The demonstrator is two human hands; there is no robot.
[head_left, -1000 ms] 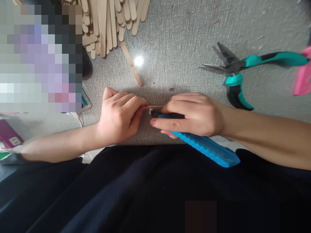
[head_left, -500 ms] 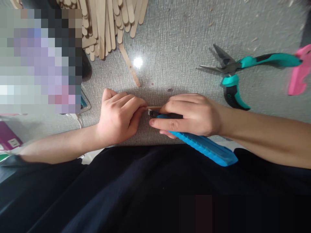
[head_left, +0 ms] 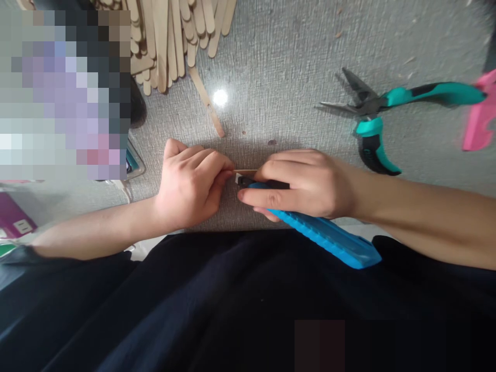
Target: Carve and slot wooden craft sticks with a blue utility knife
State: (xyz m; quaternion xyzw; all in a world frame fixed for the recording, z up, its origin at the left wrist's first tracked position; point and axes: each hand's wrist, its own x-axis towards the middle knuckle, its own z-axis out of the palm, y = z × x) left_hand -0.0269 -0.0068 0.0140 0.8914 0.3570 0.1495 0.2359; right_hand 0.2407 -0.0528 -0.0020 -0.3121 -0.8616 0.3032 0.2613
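Observation:
A thin wooden craft stick [head_left: 246,170], seen edge-on, spans the gap between my two hands near the table's front edge. My left hand [head_left: 191,181] is closed, pinching the stick's left end between thumb and fingers. Wrapped around a blue utility knife [head_left: 327,237] is my right hand [head_left: 304,181], whose fingers also reach the stick's right part. The knife's short blade points left, close to the stick and my left fingertips. Its handle slants down to the right over dark clothing. Most of the stick is hidden by my fingers.
Many wooden sticks [head_left: 166,46] are piled at the back left. A single stick with a small hole [head_left: 207,101] lies in front of them. Teal-handled pliers [head_left: 368,106] rest opened at the right, beside a pink object [head_left: 478,116]. A purple box [head_left: 15,214] sits at the far left.
Both hands keep their grip and barely move. The knife handle's rear end has shifted very slightly right and down; the surroundings shift a little with the camera.

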